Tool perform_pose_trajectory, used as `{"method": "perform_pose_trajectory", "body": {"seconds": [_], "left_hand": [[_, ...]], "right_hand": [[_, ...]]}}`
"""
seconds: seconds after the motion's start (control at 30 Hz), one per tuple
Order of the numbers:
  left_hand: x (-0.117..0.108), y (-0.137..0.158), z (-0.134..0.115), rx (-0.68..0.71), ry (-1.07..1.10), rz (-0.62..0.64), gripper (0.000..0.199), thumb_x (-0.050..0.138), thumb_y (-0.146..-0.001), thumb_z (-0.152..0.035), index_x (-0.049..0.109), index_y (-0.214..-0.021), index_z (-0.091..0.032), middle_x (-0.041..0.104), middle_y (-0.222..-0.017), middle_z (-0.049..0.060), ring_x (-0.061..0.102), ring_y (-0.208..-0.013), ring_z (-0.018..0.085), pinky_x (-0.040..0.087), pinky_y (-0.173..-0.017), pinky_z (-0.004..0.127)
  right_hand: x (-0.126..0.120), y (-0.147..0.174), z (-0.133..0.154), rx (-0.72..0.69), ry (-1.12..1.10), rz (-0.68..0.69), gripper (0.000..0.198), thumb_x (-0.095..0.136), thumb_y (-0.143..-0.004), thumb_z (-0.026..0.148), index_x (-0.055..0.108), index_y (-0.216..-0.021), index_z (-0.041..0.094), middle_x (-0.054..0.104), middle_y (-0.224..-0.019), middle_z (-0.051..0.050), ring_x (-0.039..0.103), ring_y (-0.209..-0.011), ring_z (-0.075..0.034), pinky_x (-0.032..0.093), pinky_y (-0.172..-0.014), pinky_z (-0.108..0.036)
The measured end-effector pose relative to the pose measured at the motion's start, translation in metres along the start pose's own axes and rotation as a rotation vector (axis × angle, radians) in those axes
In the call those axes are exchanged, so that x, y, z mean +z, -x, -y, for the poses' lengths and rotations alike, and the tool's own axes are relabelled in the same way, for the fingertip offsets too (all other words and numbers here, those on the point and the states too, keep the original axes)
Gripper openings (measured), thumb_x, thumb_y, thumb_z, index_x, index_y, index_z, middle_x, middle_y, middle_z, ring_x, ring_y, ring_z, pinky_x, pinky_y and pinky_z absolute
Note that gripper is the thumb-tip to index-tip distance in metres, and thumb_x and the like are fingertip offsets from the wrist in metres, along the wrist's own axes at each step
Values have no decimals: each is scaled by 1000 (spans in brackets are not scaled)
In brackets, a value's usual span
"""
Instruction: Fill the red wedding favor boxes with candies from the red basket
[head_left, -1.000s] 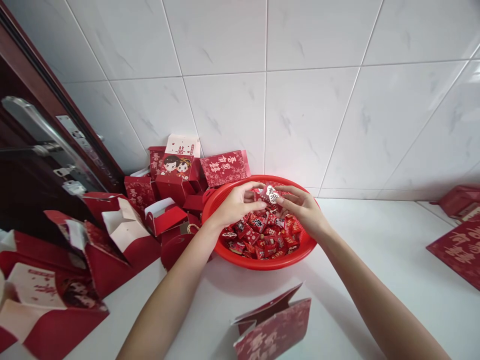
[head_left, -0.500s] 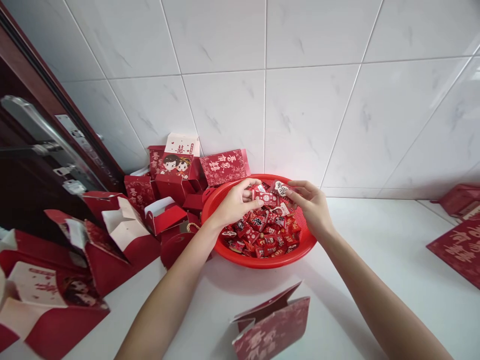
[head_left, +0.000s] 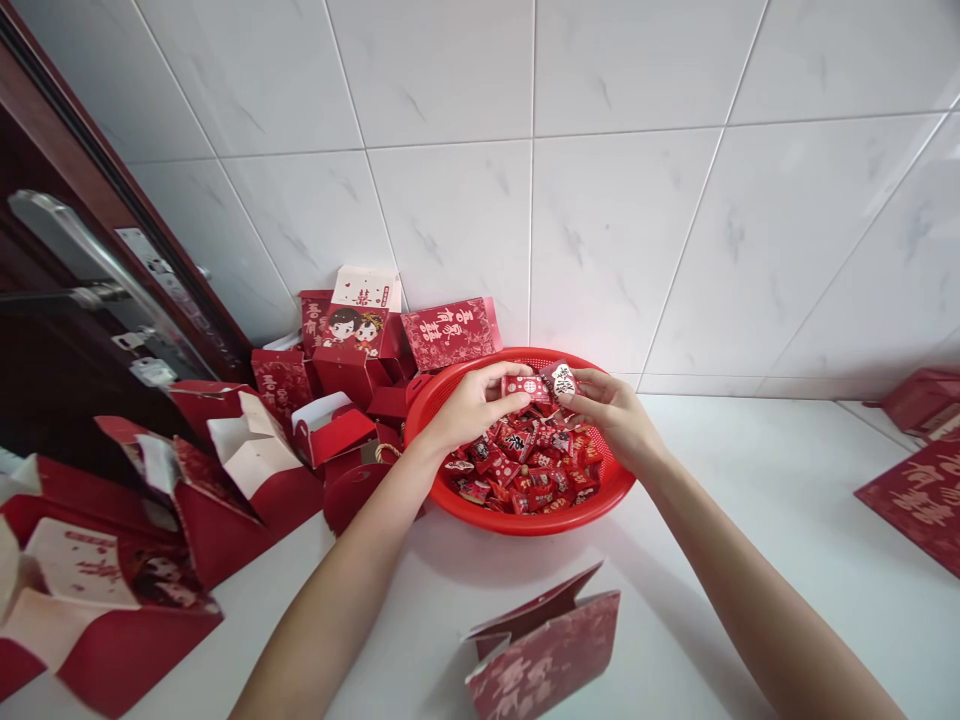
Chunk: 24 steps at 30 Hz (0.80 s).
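Note:
Above the red plastic basket [head_left: 517, 524], my left hand [head_left: 474, 402] pinches a red wrapped candy [head_left: 525, 387] printed with white dots. Close beside it, my right hand [head_left: 616, 415] grips another wrapped candy [head_left: 561, 382] with a white label and dark lettering. The two candies nearly meet between my fingertips; whether they touch I cannot tell. Below them, a heap of red wrapped candies [head_left: 525, 465] lies in the basket. An open red gift box [head_left: 547, 655] stands on the white counter in front of the basket.
Several open red boxes [head_left: 255, 470] crowd the counter on the left, beside a dark door with a metal handle [head_left: 82, 265]. A patterned box [head_left: 451, 333] leans on the tiled wall behind the basket. More red boxes [head_left: 919, 500] lie at the right edge.
My right hand has moved slightly left and down, bringing its candy next to the one in my left hand. The right candy's label now faces me more. The boxes stay put.

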<state>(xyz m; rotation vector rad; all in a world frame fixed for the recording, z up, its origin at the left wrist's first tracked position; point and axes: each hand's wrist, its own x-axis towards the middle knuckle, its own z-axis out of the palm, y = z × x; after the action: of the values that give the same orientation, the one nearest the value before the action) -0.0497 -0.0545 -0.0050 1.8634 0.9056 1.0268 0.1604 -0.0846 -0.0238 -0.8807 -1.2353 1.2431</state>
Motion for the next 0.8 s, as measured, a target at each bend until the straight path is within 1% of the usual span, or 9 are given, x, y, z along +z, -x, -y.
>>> {"method": "perform_pose_trajectory", "body": {"seconds": [0.1, 0.23, 0.4, 0.53, 0.63, 0.7, 0.8], "left_hand": [[-1, 0, 1, -4, 21, 23, 40, 80, -75, -31, 70, -111, -16, 75, -98, 5, 70, -88, 20, 57, -88, 36], [-2, 0, 3, -7, 23, 56, 45, 84, -71, -32, 72, -112, -16, 76, -107, 8, 72, -95, 23, 58, -90, 39], [-1, 1, 4, -7, 25, 97, 51, 79, -75, -26, 68, -123, -14, 76, -113, 10, 72, -98, 23, 58, -90, 38], [0, 1, 4, 15, 33, 81, 56, 75, -75, -18, 64, -130, -16, 73, -122, 9, 72, -100, 23, 58, -91, 37], [0, 2, 2, 58, 11, 56, 58, 76, -73, -17, 63, -129, -17, 70, -129, 9, 71, -105, 23, 58, -93, 37], [0, 2, 0, 57, 6, 43, 59, 79, -72, -19, 63, -128, -17, 71, -128, 9, 71, -105, 23, 58, -94, 37], [-2, 3, -4, -9, 97, 57, 57, 83, -71, -29, 65, -125, -17, 75, -115, 9, 72, -98, 22, 58, -90, 37]], "right_hand": [[-1, 0, -1, 18, 8, 5, 41, 87, -66, 37, 71, -98, 18, 75, -85, -4, 68, -71, -17, 54, -70, -33], [-1, 0, -1, 14, 31, -10, 41, 89, -64, 38, 69, -94, 19, 74, -79, -3, 66, -69, -17, 52, -64, -32], [2, 2, 0, -7, 19, -37, 43, 89, -63, 38, 71, -96, 18, 75, -81, -4, 67, -69, -18, 51, -64, -31], [2, 3, 1, -22, 15, -39, 44, 89, -64, 38, 71, -99, 19, 76, -83, -5, 68, -70, -18, 52, -66, -32], [2, 3, 0, -35, 16, -23, 45, 89, -65, 39, 71, -101, 19, 77, -86, -5, 68, -72, -19, 51, -66, -32], [1, 3, 0, -50, 15, -12, 46, 88, -66, 39, 70, -103, 19, 77, -87, -5, 68, -71, -18, 52, -65, -32], [1, 2, -1, -80, 7, -23, 45, 87, -67, 41, 70, -103, 20, 76, -87, -4, 68, -71, -18, 52, -65, -32]]}}
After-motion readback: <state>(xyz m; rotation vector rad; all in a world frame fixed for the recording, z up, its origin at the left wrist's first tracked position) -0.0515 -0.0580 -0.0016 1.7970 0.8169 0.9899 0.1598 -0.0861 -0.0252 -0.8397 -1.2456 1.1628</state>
